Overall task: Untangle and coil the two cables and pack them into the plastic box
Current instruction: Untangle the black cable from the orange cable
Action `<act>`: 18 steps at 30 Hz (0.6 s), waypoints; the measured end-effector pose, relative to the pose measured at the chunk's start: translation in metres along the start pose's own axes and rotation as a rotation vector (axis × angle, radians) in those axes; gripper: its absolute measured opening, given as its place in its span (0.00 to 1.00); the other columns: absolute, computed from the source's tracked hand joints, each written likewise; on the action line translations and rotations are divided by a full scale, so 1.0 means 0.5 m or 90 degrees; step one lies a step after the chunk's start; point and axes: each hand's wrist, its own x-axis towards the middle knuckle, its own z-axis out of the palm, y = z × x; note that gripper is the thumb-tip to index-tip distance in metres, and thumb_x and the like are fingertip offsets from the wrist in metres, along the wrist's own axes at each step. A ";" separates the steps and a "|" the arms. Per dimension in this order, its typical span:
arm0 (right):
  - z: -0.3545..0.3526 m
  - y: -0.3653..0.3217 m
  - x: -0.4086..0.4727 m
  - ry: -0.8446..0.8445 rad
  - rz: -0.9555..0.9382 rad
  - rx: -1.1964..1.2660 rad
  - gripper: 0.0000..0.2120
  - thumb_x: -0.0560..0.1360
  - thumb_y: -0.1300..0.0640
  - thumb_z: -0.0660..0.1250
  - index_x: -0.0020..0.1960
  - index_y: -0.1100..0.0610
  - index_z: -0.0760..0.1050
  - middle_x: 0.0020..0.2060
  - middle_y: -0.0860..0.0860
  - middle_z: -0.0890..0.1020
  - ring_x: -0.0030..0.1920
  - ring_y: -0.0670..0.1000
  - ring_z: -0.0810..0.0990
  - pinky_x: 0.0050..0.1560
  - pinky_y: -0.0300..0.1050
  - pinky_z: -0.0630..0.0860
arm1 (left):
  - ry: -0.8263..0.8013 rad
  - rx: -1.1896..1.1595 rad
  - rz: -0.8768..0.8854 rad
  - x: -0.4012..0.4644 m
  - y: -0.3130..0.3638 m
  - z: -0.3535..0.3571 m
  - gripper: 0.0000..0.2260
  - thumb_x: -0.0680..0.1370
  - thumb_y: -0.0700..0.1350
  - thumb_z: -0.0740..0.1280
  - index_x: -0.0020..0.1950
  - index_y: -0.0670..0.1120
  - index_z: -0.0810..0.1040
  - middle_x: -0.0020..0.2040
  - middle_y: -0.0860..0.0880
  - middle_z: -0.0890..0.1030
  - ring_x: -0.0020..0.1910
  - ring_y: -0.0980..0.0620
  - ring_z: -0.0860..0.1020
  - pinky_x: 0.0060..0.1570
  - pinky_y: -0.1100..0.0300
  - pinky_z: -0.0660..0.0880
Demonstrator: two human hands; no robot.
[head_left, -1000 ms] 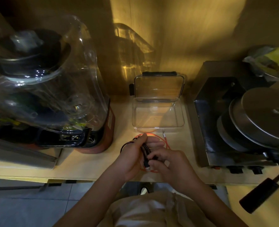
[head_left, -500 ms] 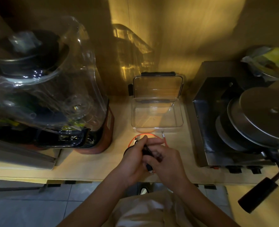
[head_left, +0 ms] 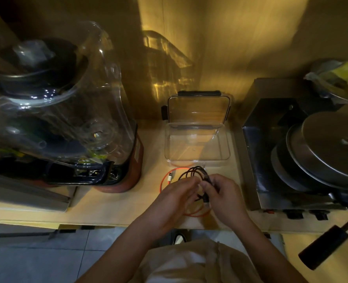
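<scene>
A black cable (head_left: 191, 172) is gathered in loops just in front of the clear plastic box (head_left: 227, 158). My right hand (head_left: 224, 193) pinches the bundled loops near their ends, and my left hand (head_left: 175, 199) holds the same bundle from the left. An orange cable (head_left: 165, 178) lies coiled flat on the counter beneath both hands, its white plug by its left side and part of its loop showing below my fingers. The box stands with its lid raised against the wall, and nothing lies inside it.
A big blender with a clear cover (head_left: 71, 111) fills the counter to the left. A steel appliance with a round lid (head_left: 322, 152) and a black handle (head_left: 324, 246) stands to the right. The counter's front edge (head_left: 107, 223) runs just below my wrists.
The black cable's loops have swung from the left of my left hand to above both hands, near the box. My hands have shifted slightly right, baring more of the orange coil.
</scene>
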 end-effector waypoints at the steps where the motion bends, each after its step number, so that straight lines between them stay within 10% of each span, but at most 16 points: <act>1: -0.010 0.006 0.003 -0.001 0.006 0.001 0.08 0.78 0.59 0.67 0.39 0.58 0.78 0.32 0.55 0.81 0.33 0.49 0.80 0.35 0.42 0.76 | 0.031 0.052 0.027 -0.006 0.000 -0.005 0.09 0.79 0.42 0.66 0.51 0.40 0.84 0.53 0.42 0.85 0.56 0.49 0.82 0.61 0.55 0.75; 7: -0.047 -0.009 0.005 -0.039 0.019 0.113 0.08 0.78 0.63 0.65 0.41 0.61 0.79 0.34 0.59 0.82 0.32 0.44 0.79 0.33 0.31 0.75 | 0.240 0.307 0.212 0.010 -0.009 -0.052 0.13 0.69 0.42 0.78 0.45 0.40 0.77 0.39 0.47 0.79 0.37 0.54 0.77 0.41 0.58 0.76; 14: -0.075 -0.033 0.007 -0.248 0.040 0.270 0.11 0.80 0.64 0.60 0.41 0.60 0.75 0.25 0.46 0.78 0.25 0.46 0.69 0.28 0.38 0.65 | -0.141 0.072 0.024 0.034 0.010 -0.076 0.22 0.75 0.43 0.69 0.68 0.38 0.74 0.65 0.38 0.78 0.64 0.41 0.77 0.60 0.50 0.76; 18: -0.076 -0.021 0.019 -0.258 0.059 0.330 0.11 0.79 0.56 0.62 0.41 0.60 0.75 0.29 0.47 0.80 0.25 0.47 0.68 0.27 0.36 0.64 | -0.229 -0.028 -0.009 0.044 0.014 -0.073 0.16 0.75 0.46 0.71 0.59 0.39 0.80 0.53 0.39 0.84 0.56 0.44 0.82 0.57 0.49 0.78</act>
